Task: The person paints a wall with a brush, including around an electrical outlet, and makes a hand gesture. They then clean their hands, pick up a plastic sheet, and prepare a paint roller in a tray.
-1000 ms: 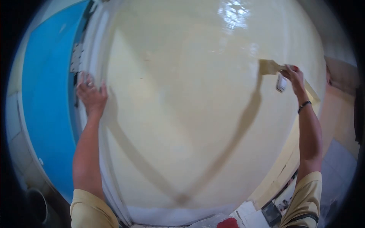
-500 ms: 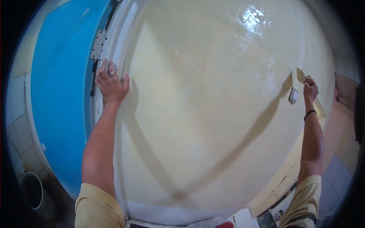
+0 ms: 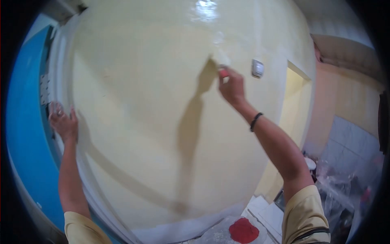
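Observation:
My right hand (image 3: 233, 85) grips a putty knife (image 3: 223, 72) by its red handle, and the blade is blurred against the cream wall (image 3: 142, 122). A black bracelet circles that wrist. At the far left, my left hand (image 3: 65, 124) rests on the white door frame (image 3: 61, 57) with its fingers spread, a little below a metal hinge (image 3: 44, 89). White residue marks its fingertips. To the right of the putty knife, a light switch (image 3: 257, 68) is set in the wall.
A blue door (image 3: 26, 118) stands at the left. Low down, a red patch of material (image 3: 243, 230) lies on a clear plastic sheet (image 3: 211, 234). A doorway opening (image 3: 294, 97) is at the right, with more crumpled plastic (image 3: 333, 183) beyond my right arm.
The view has turned to the right. My right hand has moved the putty knife leftward along the wall, from right of the light switch to left of it. My left hand stays on the door frame.

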Tool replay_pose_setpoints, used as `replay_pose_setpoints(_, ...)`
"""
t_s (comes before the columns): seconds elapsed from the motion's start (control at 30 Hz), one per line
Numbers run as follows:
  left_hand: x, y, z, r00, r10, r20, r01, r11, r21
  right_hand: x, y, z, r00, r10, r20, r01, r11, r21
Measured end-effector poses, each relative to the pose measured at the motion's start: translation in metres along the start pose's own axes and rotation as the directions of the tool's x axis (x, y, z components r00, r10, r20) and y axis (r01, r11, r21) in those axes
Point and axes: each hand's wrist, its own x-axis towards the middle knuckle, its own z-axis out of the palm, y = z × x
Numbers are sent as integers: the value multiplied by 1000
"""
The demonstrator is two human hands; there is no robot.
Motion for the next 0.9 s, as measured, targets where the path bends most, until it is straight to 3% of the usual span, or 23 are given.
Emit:
replay_pose_setpoints(0.13,-1,-5,5,1000,5,1,-5,1000,11,-29,-45,-18,984,26,177,-61,979,195)
replay_pose_setpoints(0.27,0,-4,5,999,-17,38,15,998,58,-41,-74,-35,882,75,466,-342,783,520)
replay_pose_setpoints(0.4,-1,-7,9,998,-2,58,-5,993,120,-30,-75,-32,765,187,617,-586,600,545)
replay_pose_setpoints(0.53,0,-4,3,1000,7,27,-9,997,78,-5,-35,-10,802,229,551,-581,509,635)
replay_pose_setpoints(0.9,0,4,-6,999,9,-50,-11,999,-43,92,91,-44,799,438,412,-600,536,594)
